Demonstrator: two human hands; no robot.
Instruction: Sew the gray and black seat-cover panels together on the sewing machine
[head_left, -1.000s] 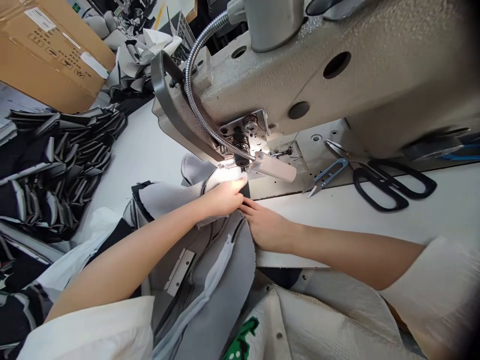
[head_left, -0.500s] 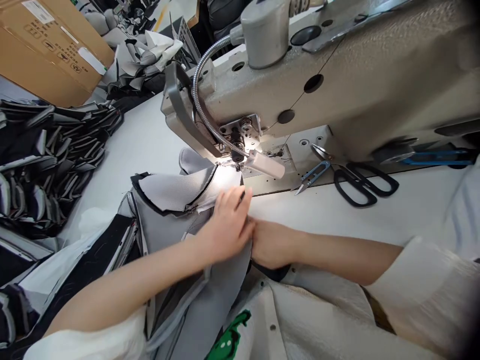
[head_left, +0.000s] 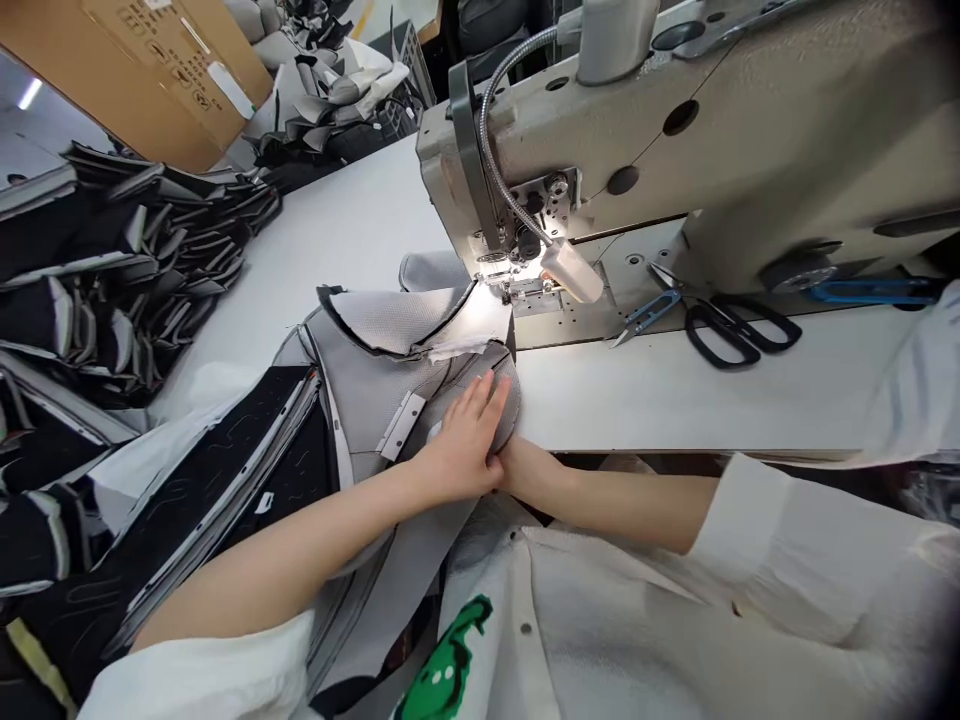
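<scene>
Under the sewing machine's lit needle area (head_left: 514, 285) lies a grey mesh-fabric cover (head_left: 375, 400) with dark edging and a white tab on it. My left hand (head_left: 469, 440) rests on the cover's rounded flap just in front of the needle, fingers stretched out and slightly apart. Just right of it and lower, my right hand (head_left: 529, 472) reaches in at the flap's edge. Its fingers are hidden beneath the fabric and behind my left hand, so their grip does not show.
Black-handled scissors (head_left: 739, 330) and blue thread snips (head_left: 649, 312) lie on the machine bed's right side. A small lamp (head_left: 571, 270) hangs by the needle. Stacked dark and grey pieces (head_left: 150, 260) fill the left, with a cardboard box (head_left: 150, 75) behind.
My left hand has gone from bunched fingers near the needle to lying flatter on the flap, further from the needle. The right hand has slid under the flap's edge. The view has shifted.
</scene>
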